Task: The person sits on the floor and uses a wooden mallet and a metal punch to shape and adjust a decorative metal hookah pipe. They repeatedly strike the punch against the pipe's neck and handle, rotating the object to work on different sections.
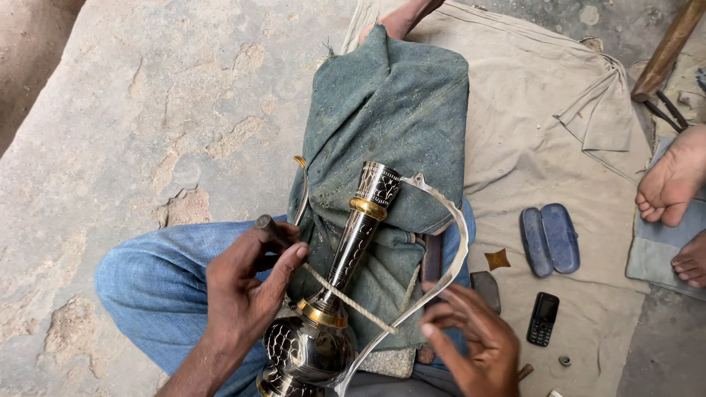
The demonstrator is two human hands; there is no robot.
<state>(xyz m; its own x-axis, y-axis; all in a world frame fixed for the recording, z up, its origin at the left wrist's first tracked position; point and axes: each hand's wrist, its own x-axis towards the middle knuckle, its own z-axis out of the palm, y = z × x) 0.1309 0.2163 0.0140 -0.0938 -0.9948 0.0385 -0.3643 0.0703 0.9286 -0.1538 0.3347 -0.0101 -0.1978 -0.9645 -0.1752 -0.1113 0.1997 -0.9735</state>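
Two hands work over a dark engraved metal vase (346, 257) with gold bands that lies across the person's lap on a green cloth (390, 103), neck pointing away from the fingers and round body closest to the wrists. The left hand (246, 290) has its fingers curled and pressed together around a dark tool handle (266, 226), whose end sticks out just above the knuckles; the thumb lies along the side, its tip touching a taut cord (353, 301). That cord runs from beside the left thumb across the vase's lower neck toward the right fingertips. The right hand (471, 338) is loosely spread, fingers bent and apart, tips near a pale curved strap (448, 242) that arcs from the vase's mouth down past the fingers to the vase's base; whether the fingertips actually grip the strap or cord I cannot tell. Beyond the right fingers, on a beige sheet (529, 132), lie a small black phone (543, 318), a blue case (550, 239) and a small brown star-shaped piece (498, 259). Farther right, another person's bare foot (673, 180) rests at the sheet's edge.
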